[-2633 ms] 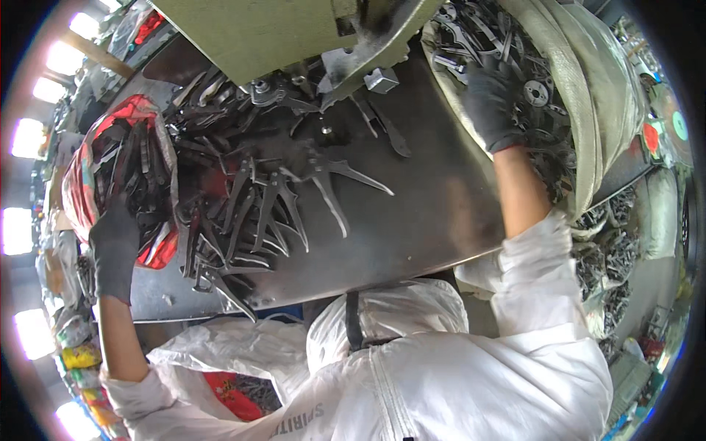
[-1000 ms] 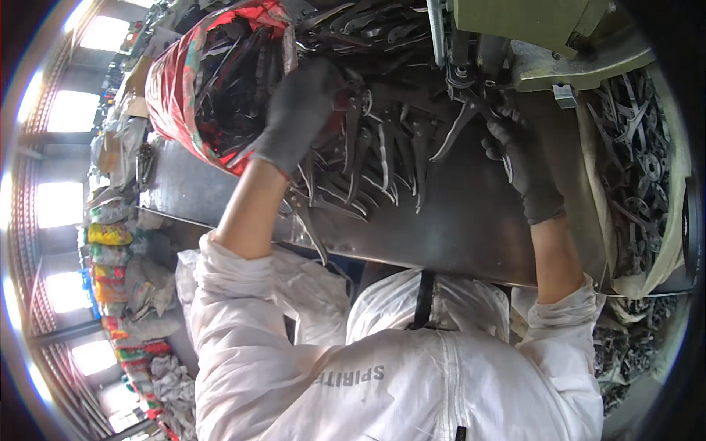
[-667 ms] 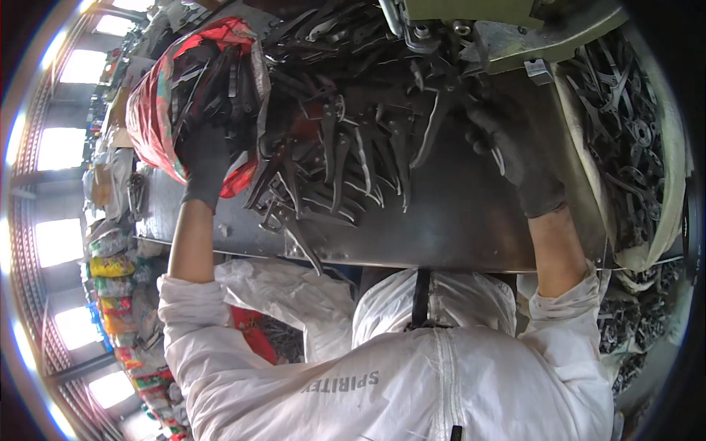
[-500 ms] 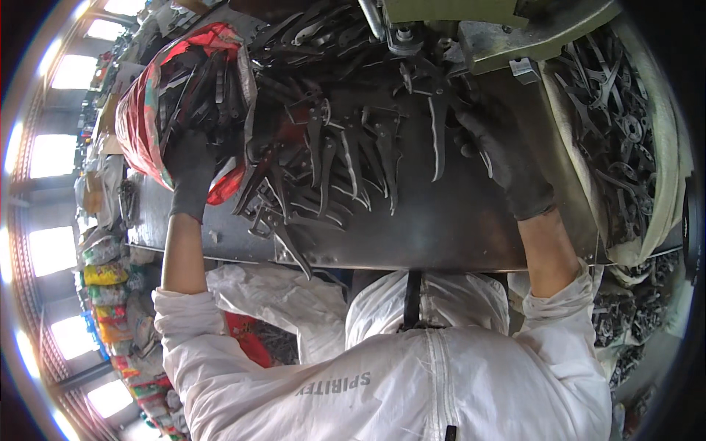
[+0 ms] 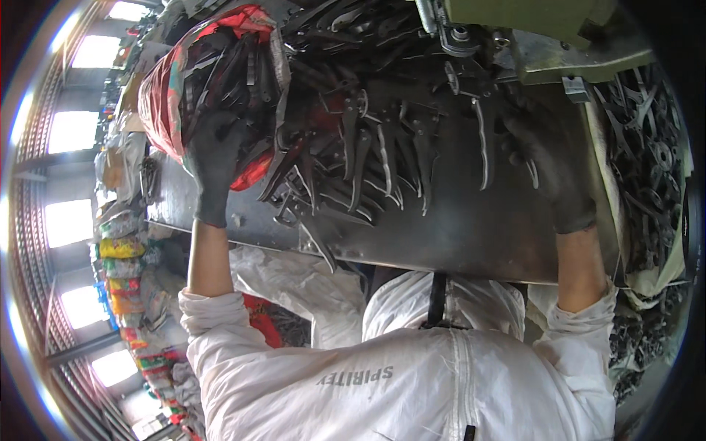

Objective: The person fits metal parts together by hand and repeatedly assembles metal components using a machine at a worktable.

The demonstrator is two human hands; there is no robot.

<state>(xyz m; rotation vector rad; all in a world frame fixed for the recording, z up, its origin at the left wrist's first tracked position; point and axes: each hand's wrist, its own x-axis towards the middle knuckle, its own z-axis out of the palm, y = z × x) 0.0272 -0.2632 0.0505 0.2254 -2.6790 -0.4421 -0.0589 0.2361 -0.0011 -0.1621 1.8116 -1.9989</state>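
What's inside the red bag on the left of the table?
The red bag holds dark metal plier-like parts, some spilling out. The gloved left hand at its mouth covers part of them; the bag's bottom is hidden.

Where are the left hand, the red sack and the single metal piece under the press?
left hand (image 5: 215,158), head view, back of the dark glove.
red sack (image 5: 158,99), head view, its outer red wall.
single metal piece (image 5: 482,147), head view, middle of its long handle.
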